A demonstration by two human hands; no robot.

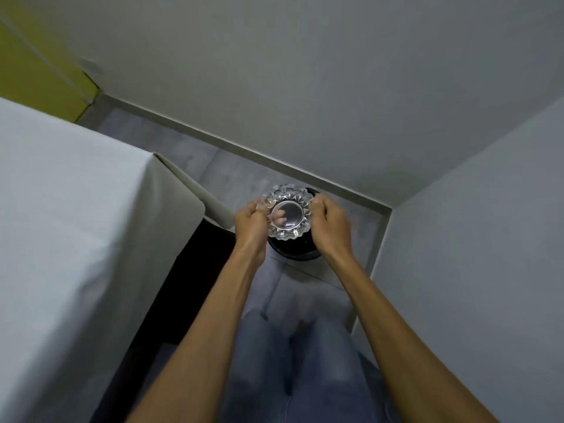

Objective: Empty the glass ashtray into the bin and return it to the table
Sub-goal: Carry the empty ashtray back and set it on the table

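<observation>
Dumping step — glass ashtray held tipped over the black bin in the corner, left hand and right hand fingers clamped on its rim. Next: level it, carry left to the cloth-covered worktop.

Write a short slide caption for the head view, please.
Both hands hold the glass ashtray over the black bin.

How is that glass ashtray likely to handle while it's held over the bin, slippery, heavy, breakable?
The glass ashtray looks thick and cut, so probably rigid and heavy for its size. Its scalloped rim likely gives the left hand and right hand some purchase, though smooth glass may still slip. Over the black bin and hard floor, a drop could chip it.
</observation>
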